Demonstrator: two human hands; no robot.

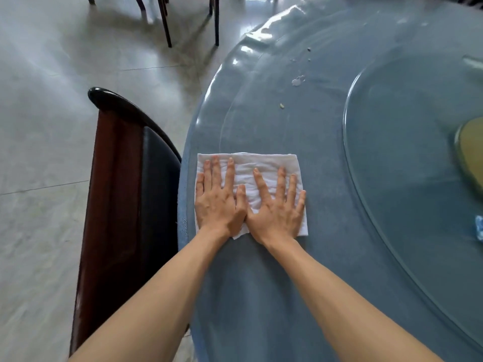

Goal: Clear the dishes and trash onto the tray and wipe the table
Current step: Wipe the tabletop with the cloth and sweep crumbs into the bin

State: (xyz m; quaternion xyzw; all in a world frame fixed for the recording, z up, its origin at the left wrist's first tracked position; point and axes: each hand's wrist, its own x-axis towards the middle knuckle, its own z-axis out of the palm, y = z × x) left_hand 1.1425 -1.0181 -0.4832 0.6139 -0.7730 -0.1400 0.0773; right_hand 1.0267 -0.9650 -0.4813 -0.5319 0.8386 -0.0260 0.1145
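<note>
We press the cloth point(261, 173) flat near the worktop's point(326, 257) left edge, left hand point(219, 205) and right hand point(277, 212) side by side, fingers straight. The crumbs point(282, 106) and spill point(298, 81) lie straight ahead toward the far edge, nearer our right hand.

Two hands point(248, 205), one cloth point(264, 165), two chairs point(125, 192)

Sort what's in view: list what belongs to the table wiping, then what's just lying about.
Part of the job:
white cloth, flat under both hands
left hand
right hand
blue table
crumb and wet spill beyond the cloth

Just there:
dark chair beside the table
glass turntable
chair legs across the floor
</note>
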